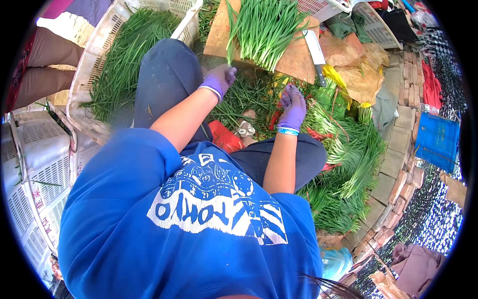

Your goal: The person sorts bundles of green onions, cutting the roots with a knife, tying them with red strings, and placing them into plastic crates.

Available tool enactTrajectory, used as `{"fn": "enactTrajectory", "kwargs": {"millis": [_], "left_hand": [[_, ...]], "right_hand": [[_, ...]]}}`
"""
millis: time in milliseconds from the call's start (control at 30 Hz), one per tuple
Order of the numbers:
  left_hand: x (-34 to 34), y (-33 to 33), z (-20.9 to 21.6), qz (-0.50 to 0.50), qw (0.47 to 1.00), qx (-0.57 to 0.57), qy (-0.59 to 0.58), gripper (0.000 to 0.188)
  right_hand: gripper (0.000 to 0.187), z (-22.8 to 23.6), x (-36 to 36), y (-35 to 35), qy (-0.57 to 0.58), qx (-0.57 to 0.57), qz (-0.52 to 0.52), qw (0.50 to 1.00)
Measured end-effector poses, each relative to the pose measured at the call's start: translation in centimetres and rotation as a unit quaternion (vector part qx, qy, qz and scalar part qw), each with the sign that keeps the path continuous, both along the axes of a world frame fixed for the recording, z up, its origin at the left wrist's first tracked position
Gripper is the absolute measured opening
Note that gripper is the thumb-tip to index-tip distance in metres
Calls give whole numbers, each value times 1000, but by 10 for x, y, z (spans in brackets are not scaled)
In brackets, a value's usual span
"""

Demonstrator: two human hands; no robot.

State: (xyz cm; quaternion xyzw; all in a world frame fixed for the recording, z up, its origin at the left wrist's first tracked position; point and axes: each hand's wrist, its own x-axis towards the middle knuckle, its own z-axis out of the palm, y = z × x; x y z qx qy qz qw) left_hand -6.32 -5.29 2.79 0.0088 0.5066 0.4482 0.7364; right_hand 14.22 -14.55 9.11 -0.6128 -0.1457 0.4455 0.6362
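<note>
In a purple glove, my left hand point(219, 79) is closed on a few garlic chives point(229, 57), which stand up from its fingers against the edge of a wooden board point(216, 37). On that board lies a large heap of garlic chives point(266, 30), pale stem ends toward me. My right hand point(293, 105), also gloved in purple, is held below the board with its fingers curled together. What it may hold is too small to make out. A cleaver point(313, 50) with a dark handle rests at the board's right edge.
At left stands a white plastic crate point(74, 97) full of loose chives point(132, 55). Tied chive bundles point(343, 159) are piled on my right, beside a brick edge point(391, 169). Loose leaves point(239, 92) litter the ground between my legs. Another person's legs point(52, 65) are at far left.
</note>
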Motion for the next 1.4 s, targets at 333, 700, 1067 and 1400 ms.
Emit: {"fn": "enactTrajectory", "kwargs": {"millis": [333,700,1067,1400], "left_hand": [[8,-68,66,-440,890,112,38,24],[-35,-123,123,-525,786,316,79,18],[-23,-116,127,-199,954,204,88,21],[-42,-104,121,-150,981,24,-120,15]], "right_hand": [[43,2,-41,-36,243,-86,176,950],[40,75,-72,-40,260,159,277,911],[38,95,-95,-33,120,155,261,945],[36,154,-91,39,-199,78,138,967]]}}
